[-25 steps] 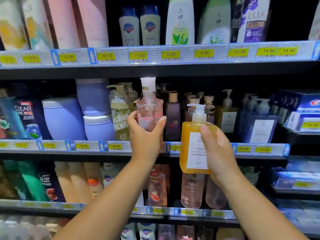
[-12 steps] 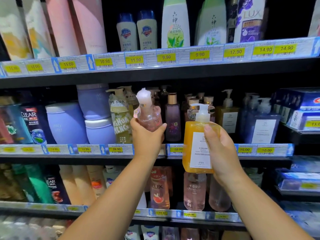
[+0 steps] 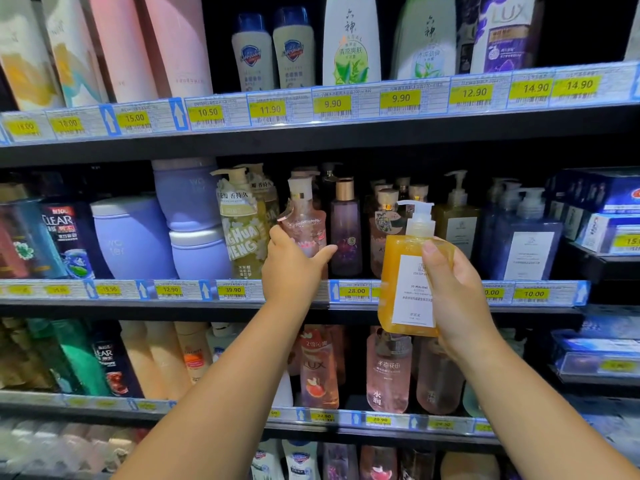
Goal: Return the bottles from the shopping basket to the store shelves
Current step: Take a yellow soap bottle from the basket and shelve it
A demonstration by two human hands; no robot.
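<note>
The fingers (image 3: 278, 239) of our left hand (image 3: 294, 271) curl round the lower body of a clear pink plastic bottle with a white cap (image 3: 304, 220), thumb pressed on its right side. The bottle is upright among the goods on the black middle shelf (image 3: 173, 304). It is between a yellow-green pump bottle lettered "HUA MENG" (image 3: 240, 233) and a slim purple bottle with a gold cap (image 3: 346, 237). Our hand hides the base, so we cannot tell whether it rests on the shelf.

Our right hand (image 3: 453, 289) grips a square amber-orange pump bottle with a white dispenser (image 3: 408, 285), thumb across the front. We hold it upright in front of the middle shelf's edge. Its white label reads "JO MALONE"; the smaller print is too fine to read.

Just left of it we read a yellow price tag, 28.00 (image 3: 356, 291), and further left 39.90 (image 3: 232, 289). The upper shelf rail (image 3: 311, 133) carries 10.50, 11.90, 9.90, 9.90, 12.90 and 14.90 twice. At the left of the middle shelf we see a dark CLEAR bottle (image 3: 65, 237). On the top shelf at the right is a purple LUX bottle (image 3: 505, 32), and on the lower shelf a pink LUX bottle (image 3: 318, 368).
</note>
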